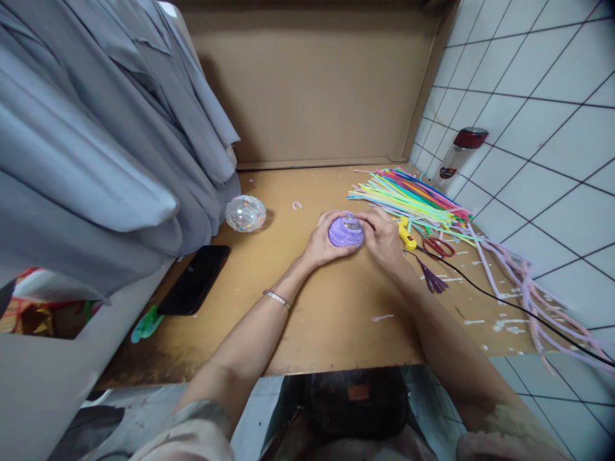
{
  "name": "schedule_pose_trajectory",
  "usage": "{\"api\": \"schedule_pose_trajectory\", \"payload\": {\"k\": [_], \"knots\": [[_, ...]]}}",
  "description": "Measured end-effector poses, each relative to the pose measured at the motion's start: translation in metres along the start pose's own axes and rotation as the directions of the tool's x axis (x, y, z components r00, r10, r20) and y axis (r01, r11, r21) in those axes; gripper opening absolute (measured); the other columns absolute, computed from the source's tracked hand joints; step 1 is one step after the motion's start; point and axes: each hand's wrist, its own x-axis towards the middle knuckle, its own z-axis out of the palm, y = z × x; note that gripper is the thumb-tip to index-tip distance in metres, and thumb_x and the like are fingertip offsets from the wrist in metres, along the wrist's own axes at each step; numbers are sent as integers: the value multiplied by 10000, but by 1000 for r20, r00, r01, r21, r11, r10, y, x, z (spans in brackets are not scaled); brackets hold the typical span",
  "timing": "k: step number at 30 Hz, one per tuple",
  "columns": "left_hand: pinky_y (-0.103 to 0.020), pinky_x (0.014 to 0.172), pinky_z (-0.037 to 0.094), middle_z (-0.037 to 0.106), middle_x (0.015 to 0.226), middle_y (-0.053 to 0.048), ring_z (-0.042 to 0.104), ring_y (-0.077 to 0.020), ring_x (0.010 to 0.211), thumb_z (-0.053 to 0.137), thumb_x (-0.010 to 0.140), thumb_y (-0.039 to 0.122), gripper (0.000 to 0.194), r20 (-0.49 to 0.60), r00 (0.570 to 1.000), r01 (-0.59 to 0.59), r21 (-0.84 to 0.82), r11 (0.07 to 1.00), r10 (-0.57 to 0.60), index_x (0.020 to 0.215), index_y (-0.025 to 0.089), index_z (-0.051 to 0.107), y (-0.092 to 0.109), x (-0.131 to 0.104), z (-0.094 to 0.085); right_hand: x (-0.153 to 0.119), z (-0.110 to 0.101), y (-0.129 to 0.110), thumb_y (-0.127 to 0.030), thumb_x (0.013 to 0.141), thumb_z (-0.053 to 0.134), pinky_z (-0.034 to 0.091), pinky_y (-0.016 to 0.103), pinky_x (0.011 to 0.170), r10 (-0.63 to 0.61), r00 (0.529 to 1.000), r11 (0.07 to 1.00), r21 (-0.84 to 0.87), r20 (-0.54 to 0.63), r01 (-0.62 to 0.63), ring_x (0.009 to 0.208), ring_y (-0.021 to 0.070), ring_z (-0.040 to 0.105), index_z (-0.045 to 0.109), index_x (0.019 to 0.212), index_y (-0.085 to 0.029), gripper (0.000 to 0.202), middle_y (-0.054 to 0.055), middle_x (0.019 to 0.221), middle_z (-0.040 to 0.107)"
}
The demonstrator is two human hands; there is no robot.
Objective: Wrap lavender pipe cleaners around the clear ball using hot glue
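While my left hand [323, 242] grips the ball [346, 232], my right hand [380, 232] pinches at its near side.

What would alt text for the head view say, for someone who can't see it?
Two bare hands, left and right, hold a purple ball-shaped piece over a wooden table. To its left are a clear ball and a black phone; to its right, colourful pipe cleaners, a yellow tool and red-handled scissors.
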Motion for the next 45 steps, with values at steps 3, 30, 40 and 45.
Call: {"api": "schedule_pose_trajectory", "payload": {"k": [3,30,40,45], "knots": [[-488,1116,463,625,1306,-92,582,-290,1263,897,606,327,739,-2,1000,5,-5,1000,-5,1254,250,550,1,1,-1,-1,1,2,-229,971,416,535,386,822,-14,1000,1000,-19,9,14,925,234,654,749,1021,-239,338,85,945,691],[-491,1124,450,628,1305,-103,581,-289,1257,876,615,342,707,-5,1000,8,-30,1000,-8,1234,239,549,-1,1,0,-5,3,-5,-113,899,443,465,316,717,-23,995,989,-140,97,37,823,210,629,725,975,-216,310,81,940,676],[-484,1130,453,631,1305,-96,581,-291,1262,872,616,336,699,7,999,36,-19,999,-36,1239,237,569,1,2,0,-7,7,-4,-103,880,436,481,337,754,-44,993,988,-140,114,60,864,229,636,702,968,-202,298,99,950,681],[-490,1128,459,625,1303,-97,582,-298,1264,875,613,328,706,5,999,34,-9,999,-34,1244,245,569,1,2,0,-8,9,-3,-104,876,453,482,327,753,-51,993,986,-155,104,67,865,221,635,705,976,-216,294,87,948,682]]}}
